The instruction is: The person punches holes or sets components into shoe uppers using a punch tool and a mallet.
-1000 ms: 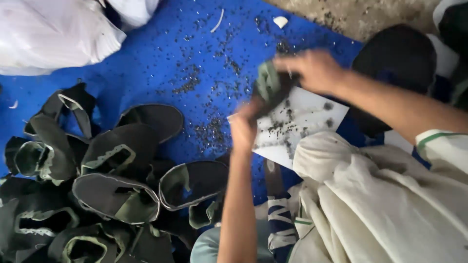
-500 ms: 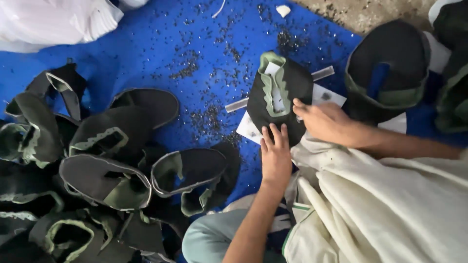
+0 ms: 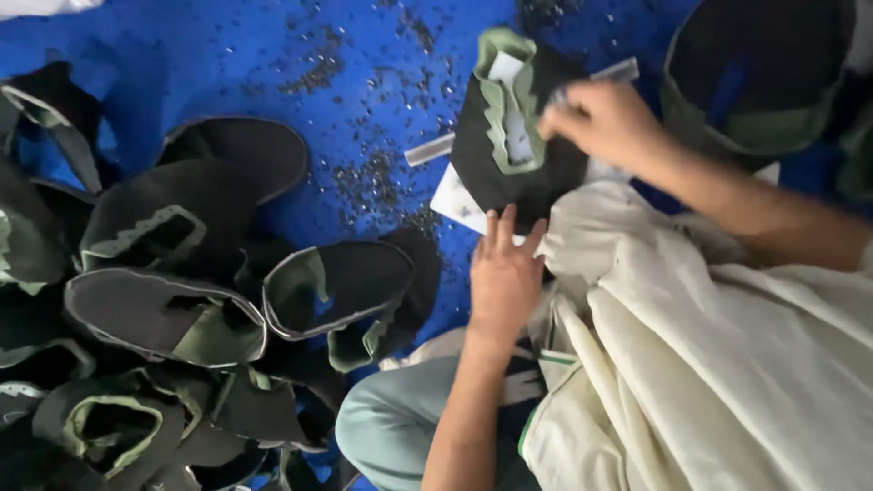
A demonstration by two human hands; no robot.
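Step in hand, as I read it: working on one dark fabric shoe upper with pale green lining (image 3: 518, 145), which lies flat on the blue floor sheet (image 3: 227, 55) atop a white paper sheet (image 3: 459, 202), just in front of my knees. My left hand (image 3: 505, 273) is laid flat, fingers spread, tips pressing the near edge of the upper — no grip closed, it just pins the piece down. My right hand (image 3: 605, 118) sits at the upper's right edge with fingers curled; it's motion-blurred, so I can't tell whether it pinches the fabric or a small tool. A thin grey strip (image 3: 429, 150) pokes out from under the piece on the left.

Next move, my guess: it needs the left hand holding pressure so the upper doesn't slide on the paper while the right works the collar opening.

Room: open blue sheet beyond and to the left of the upper, littered with dark specks (image 3: 368, 173). Pile of dark green-edged uppers (image 3: 173, 309) crowds the left side, nearest one close to my left wrist. Cream cloth bundle (image 3: 709, 364) touches the near right edge — tight there. Another dark upper (image 3: 755, 82) sits just beyond the right hand.
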